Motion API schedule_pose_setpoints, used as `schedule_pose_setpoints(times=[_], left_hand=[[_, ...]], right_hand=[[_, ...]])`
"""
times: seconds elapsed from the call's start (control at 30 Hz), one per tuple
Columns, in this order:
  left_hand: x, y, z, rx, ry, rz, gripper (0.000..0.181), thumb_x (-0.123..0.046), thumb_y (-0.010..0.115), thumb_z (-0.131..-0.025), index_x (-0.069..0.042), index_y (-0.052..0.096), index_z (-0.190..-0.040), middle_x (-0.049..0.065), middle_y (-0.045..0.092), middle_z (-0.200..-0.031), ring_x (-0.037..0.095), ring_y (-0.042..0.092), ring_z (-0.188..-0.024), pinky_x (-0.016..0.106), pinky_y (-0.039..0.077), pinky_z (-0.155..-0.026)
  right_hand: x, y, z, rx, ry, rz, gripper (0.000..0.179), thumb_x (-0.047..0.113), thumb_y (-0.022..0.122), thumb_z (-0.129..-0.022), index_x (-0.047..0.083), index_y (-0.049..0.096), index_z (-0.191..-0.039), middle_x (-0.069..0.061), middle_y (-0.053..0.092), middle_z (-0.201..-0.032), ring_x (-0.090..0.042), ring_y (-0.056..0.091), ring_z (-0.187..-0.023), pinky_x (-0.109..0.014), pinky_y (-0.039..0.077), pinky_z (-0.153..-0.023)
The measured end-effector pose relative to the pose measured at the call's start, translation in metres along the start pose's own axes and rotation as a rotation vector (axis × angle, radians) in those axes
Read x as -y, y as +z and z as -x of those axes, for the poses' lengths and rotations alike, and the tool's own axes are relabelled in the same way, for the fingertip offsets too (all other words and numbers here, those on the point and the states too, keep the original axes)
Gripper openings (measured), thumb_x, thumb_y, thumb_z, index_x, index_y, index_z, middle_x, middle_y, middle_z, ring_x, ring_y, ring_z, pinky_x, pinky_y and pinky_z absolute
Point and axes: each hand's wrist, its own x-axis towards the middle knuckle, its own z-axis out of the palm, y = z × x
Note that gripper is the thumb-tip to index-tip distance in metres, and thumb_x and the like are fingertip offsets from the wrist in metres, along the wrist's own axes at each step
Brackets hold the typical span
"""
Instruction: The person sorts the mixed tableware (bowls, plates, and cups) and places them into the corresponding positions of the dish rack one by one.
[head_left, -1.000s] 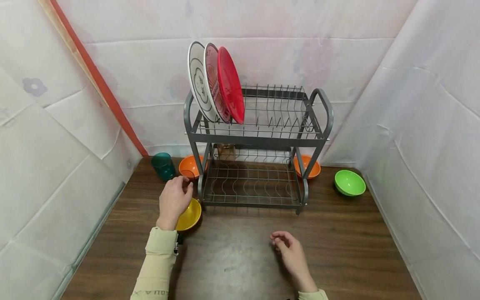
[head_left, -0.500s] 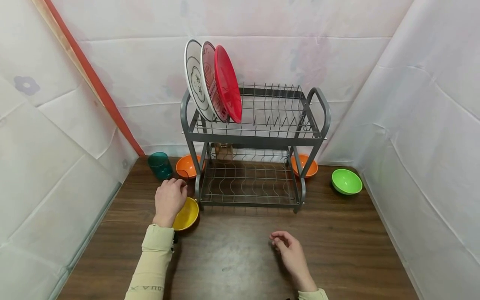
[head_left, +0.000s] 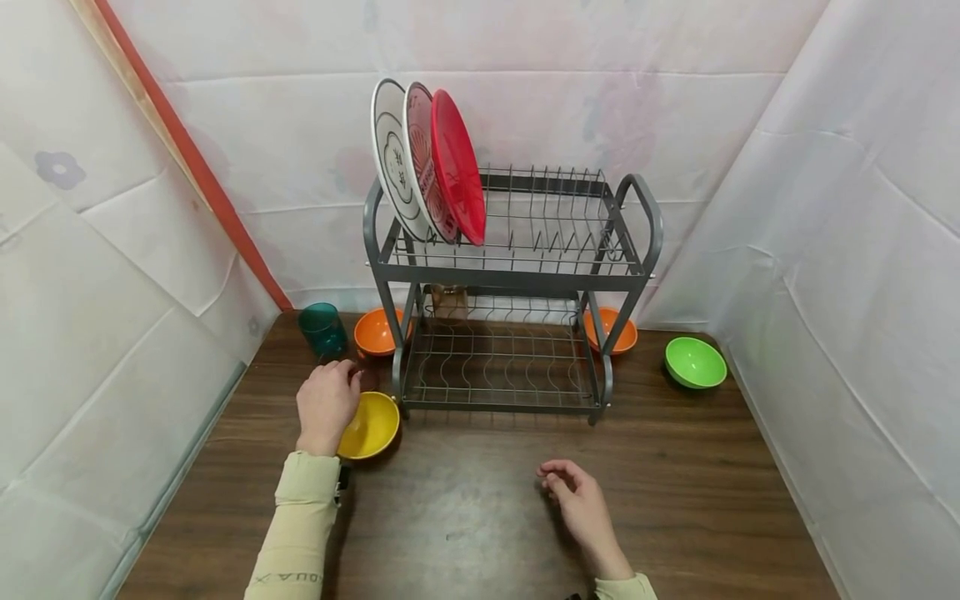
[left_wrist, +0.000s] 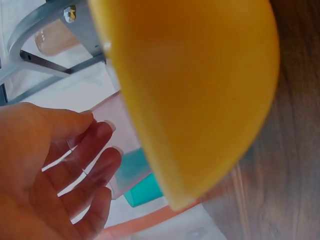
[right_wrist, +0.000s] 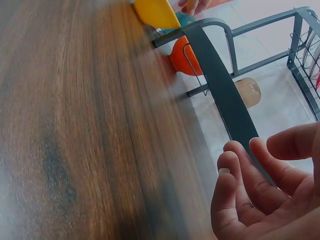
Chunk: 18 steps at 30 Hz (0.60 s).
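My left hand is at the left, with thumb and fingers around a clear pinkish cup. In the head view this cup is mostly hidden by the hand. Beside the hand lies a yellow bowl, whose side fills much of the left wrist view. A teal cup and an orange bowl stand just beyond. At the front right, my right hand has loosely bent fingers and holds nothing, low over the wooden table.
A two-tier dish rack stands at the back, with a red plate and two white-rimmed plates upright in its top left. A brownish cup shows at its lower back. Another orange bowl and a green bowl stand right.
My left hand has drawn back slightly left with the pinkish cup, and the cup's rim no longer shows above the fingers. More of the yellow bowl is visible. The right hand stays put.
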Motion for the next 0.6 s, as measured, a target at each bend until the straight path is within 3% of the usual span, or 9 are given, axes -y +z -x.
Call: schedule_pose_setpoints(times=[0.13, 0.37, 0.6], left_hand=[[0.003, -0.002, 0.002, -0.015, -0.032, -0.011, 0.024, -0.021, 0.069, -0.095, 0.001, 0.071, -0.105, 0.019, 0.069, -0.093, 0.035, 0.056, -0.075, 0.051, 0.052, -0.069], [0.01, -0.011, 0.009, -0.101, -0.057, -0.051, 0.024, -0.019, 0.072, -0.092, 0.002, 0.072, -0.104, 0.021, 0.069, -0.091, 0.038, 0.058, -0.074, 0.053, 0.052, -0.067], [0.018, -0.022, 0.018, -0.146, -0.075, -0.062, 0.029, -0.016, 0.074, -0.091, 0.003, 0.072, -0.113, 0.024, 0.071, -0.099, 0.041, 0.06, -0.079, 0.055, 0.052, -0.071]], right_hand=[[-0.001, -0.002, 0.0, 0.0, 0.0, 0.004, 0.016, 0.001, 0.055, -0.098, -0.004, 0.066, -0.109, -0.016, 0.07, -0.106, -0.027, 0.064, -0.09, -0.031, 0.052, -0.072], [-0.001, -0.006, 0.0, -0.007, -0.004, 0.026, 0.017, 0.001, 0.055, -0.099, -0.003, 0.065, -0.11, -0.017, 0.07, -0.107, -0.026, 0.064, -0.09, -0.031, 0.052, -0.072], [-0.004, -0.01, -0.002, -0.029, -0.012, 0.026, 0.016, -0.001, 0.055, -0.098, -0.004, 0.066, -0.108, -0.018, 0.07, -0.106, -0.024, 0.064, -0.088, -0.028, 0.051, -0.07]])
